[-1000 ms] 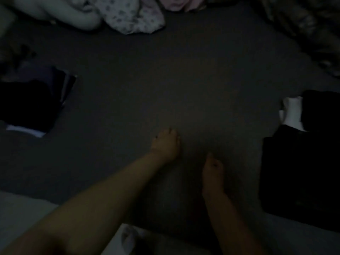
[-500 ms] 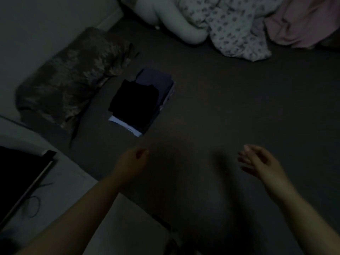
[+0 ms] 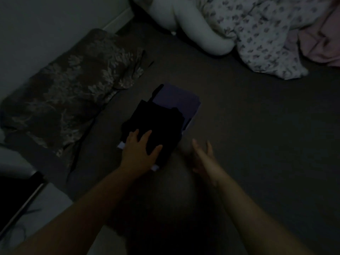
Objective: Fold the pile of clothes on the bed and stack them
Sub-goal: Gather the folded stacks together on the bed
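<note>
Left hand [image 3: 138, 150]: fingers spread flat on folded stack [image 3: 156, 124]. Right hand [image 3: 203, 159]: open beside it. Risk: your push skews the layers.

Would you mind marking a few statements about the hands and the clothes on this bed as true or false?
1. The left hand lies flat with spread fingers on the black garment. True.
2. The right hand grips the floral sheet. False: it is open beside the stack, holding nothing.
3. The black garment sits on top of a purple folded piece. True.
4. The patterned pillow lies to the right of the stack. False: it lies to the left, by the wall.
</note>
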